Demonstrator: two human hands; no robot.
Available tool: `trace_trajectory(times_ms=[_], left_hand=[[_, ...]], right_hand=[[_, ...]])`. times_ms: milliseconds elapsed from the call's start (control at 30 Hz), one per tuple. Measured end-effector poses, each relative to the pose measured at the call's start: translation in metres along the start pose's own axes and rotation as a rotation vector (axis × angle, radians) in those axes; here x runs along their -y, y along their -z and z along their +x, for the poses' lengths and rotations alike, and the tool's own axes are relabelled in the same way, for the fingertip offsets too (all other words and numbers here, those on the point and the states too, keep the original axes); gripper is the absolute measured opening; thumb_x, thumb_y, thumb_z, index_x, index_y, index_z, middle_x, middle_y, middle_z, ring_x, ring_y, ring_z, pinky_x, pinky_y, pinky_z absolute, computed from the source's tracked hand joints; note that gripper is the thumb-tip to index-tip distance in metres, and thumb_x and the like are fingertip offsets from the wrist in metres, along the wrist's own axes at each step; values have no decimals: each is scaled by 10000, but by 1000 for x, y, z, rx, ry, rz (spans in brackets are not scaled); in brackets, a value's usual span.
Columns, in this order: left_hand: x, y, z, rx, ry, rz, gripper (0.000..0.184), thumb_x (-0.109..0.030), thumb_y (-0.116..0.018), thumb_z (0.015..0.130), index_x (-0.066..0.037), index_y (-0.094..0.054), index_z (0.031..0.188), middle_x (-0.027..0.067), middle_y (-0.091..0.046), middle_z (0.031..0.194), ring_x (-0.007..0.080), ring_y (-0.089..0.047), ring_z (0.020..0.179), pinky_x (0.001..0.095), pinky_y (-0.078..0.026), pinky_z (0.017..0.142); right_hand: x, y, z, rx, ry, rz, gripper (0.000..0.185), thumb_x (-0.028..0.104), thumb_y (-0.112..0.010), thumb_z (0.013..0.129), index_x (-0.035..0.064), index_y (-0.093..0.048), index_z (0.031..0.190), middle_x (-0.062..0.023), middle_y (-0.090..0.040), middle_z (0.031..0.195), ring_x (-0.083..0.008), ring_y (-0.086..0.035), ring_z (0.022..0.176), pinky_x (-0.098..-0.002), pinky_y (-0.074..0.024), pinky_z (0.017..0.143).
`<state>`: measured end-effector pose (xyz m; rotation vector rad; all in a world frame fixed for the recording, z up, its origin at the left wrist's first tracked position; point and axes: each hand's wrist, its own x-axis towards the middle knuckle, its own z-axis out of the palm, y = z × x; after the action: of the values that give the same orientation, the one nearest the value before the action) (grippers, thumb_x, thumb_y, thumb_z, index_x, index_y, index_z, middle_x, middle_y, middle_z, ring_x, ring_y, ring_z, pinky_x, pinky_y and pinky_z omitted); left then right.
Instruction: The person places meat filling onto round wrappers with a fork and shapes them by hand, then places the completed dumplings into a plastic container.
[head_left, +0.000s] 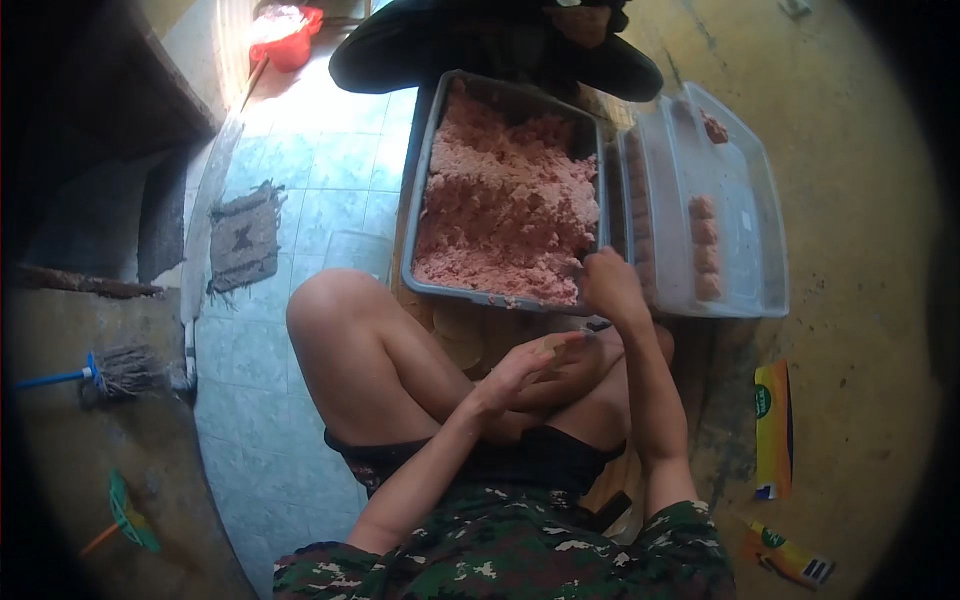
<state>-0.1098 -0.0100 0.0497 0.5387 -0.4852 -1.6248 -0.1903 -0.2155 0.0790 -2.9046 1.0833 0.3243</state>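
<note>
At the near right corner of the grey tub (pixel 452 290), our right hand (pixel 608 282) was curled in beside the pink mince (pixel 505 200); we could not tell whether it gripped any. The mince filled much of the tub, right in front of us. Our left hand (pixel 520 368) was loosely open just short of the tub, its fingers stretched towards the right. To work that corner well, we judged it best to draw small, even amounts inward, since crumbs (pixel 511 302) lay along the near rim. Inside the clear box (pixel 772 260), 1 row of pink lumps (pixel 706 250) seemed a sound guide for size.
</note>
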Motion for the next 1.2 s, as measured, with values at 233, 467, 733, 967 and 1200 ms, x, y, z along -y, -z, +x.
trace_trajectory(times_ms=[233, 467, 733, 967, 1200], left_hand=[[-10, -1, -2, 154, -70, -517, 801, -498, -556, 900, -42, -277, 1497, 182, -433, 1441, 262, -394, 1361, 374, -300, 1117], [-14, 10, 0, -17, -112, -55, 830, -447, -600, 879, -4, -257, 1491, 202, -423, 1439, 268, -391, 1362, 405, -309, 1116], [-3, 10, -3, -38, -5, 90, 786, -490, -598, 905, -38, -308, 1479, 176, -551, 1289, 228, -521, 1224, 354, -404, 1027], [-2, 0, 9, 25, 1, 148, 745, -472, -583, 919, -30, -333, 1465, 171, -560, 1279, 234, -538, 1198, 368, -417, 1011], [-2, -4, 5, -27, -18, 178, 714, -481, -574, 919, -34, -383, 1442, 156, -554, 1286, 237, -540, 1198, 371, -422, 1005]], right_hand=[[-2, -9, 48, -263, 498, -335, 94, 142, -600, 735, 76, -664, 751, -90, -636, 793, -256, -624, 745, -422, -420, 833], [14, 30, 35, -144, 701, -246, 79, 194, -631, 650, 140, -647, 595, -36, -630, 652, -214, -614, 713, -401, -395, 820], [3, 28, 23, -68, 706, -119, 129, 194, -648, 695, 143, -635, 577, -47, -624, 634, -225, -620, 683, -436, -385, 794], [-12, -20, 27, 41, 571, -383, 188, 271, -637, 791, 175, -695, 640, -44, -673, 675, -225, -658, 723, -438, -369, 812], [11, -45, 35, -48, 389, -259, 151, 257, -638, 739, 168, -733, 663, -80, -653, 626, -278, -660, 724, -451, -374, 808]])
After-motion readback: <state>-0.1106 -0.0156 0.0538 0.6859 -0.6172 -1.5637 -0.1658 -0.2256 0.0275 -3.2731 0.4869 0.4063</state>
